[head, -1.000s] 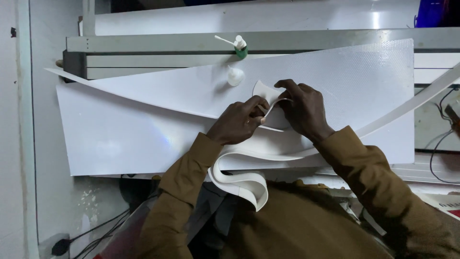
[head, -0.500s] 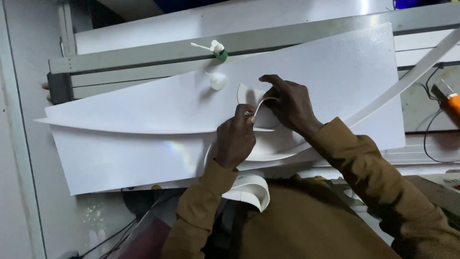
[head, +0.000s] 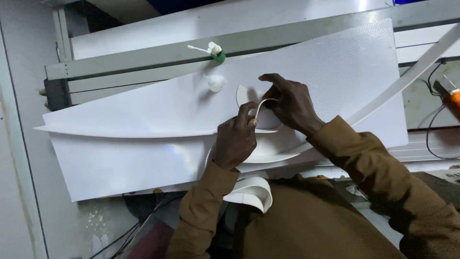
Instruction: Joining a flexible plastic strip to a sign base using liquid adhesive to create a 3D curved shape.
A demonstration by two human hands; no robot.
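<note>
Seen from the head camera, both hands work a white strip (head: 261, 108) over a white sheet (head: 158, 110) on the bench — the left hand (head: 235, 139) pinching the strip's curled edge between thumb and forefinger, the right hand (head: 291, 103) closed on its loop. Most of the strip appears unworked, trailing right and curling below the sheet. A glue bottle (head: 215, 52) lies beyond.

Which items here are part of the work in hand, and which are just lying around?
In hand: left hand and right hand bending a white strip over the white sheet.
Lying about: glue bottle, white cap, orange tool, cables.
</note>
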